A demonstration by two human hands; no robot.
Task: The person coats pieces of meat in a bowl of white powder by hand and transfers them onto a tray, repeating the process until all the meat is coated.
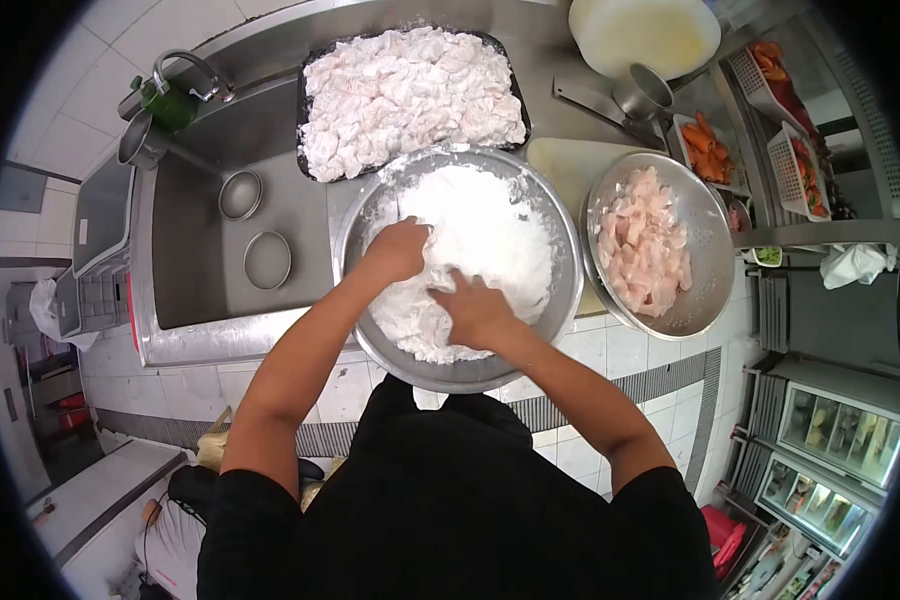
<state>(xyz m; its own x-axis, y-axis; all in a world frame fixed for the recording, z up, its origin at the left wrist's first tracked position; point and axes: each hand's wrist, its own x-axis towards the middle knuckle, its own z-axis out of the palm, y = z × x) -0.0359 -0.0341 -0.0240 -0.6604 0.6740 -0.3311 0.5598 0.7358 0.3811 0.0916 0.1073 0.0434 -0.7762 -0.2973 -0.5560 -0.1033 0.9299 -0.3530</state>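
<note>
A large steel bowl [558,330] holds a heap of white flour-like powder [495,225], with lumpy coated pieces near its front. My left hand [400,250] reaches into the left side of the powder, its fingertips buried, so its grip is hidden. Lower and to the right, my right hand [475,310] dips in with thumb and forefinger spread apart; nothing shows between them. Beside the bowl on the right, a perforated steel colander [705,270] contains raw pale-pink meat pieces [645,245]. Behind the bowl lies a black tray [302,105] heaped with powder-coated pieces [415,95].
To the left is a steel sink [195,255] with two round metal strainers or cups [268,262] in it and a faucet [185,65] above. A steel ladle-like scoop [642,92] and a pale round tub [645,35] stand at back right, near shelved baskets [710,150].
</note>
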